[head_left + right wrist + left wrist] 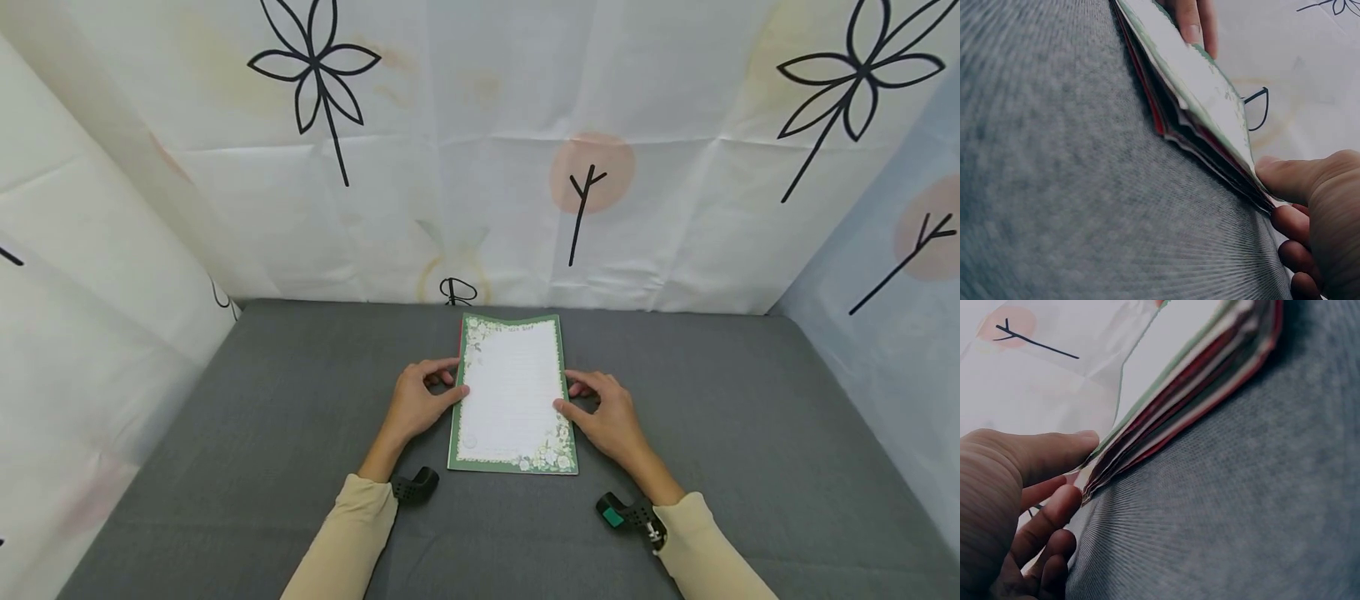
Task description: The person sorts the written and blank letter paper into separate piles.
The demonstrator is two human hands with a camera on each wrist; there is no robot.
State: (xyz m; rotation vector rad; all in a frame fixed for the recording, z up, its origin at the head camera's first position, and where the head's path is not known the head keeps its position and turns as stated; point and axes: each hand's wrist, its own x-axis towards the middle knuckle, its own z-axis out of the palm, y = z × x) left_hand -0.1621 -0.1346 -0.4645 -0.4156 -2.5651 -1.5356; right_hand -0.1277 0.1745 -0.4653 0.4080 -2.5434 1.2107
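In the head view a stack of stationery sheets (pixel 513 392) lies upright on the grey table, its top sheet white and lined with a green floral border. Layered red, dark and pale edges show on the stack in both wrist views. My left hand (pixel 422 400) pinches the left edge, thumb on the top sheet and fingers at the side. On the opposite edge, my right hand (pixel 606 417) pinches the same way, its thumb over the border. The right wrist view shows the sheets (pixel 1200 94) slightly fanned apart at the near edge.
Grey cloth (pixel 300 375) covers the table around the stack. A white curtain (pixel 487 167) with leaf and flower drawings rises behind the far edge, and similar cloth hangs at both sides. A black wrist camera (pixel 416 486) is worn on the left wrist, another (pixel 626 510) on the right.
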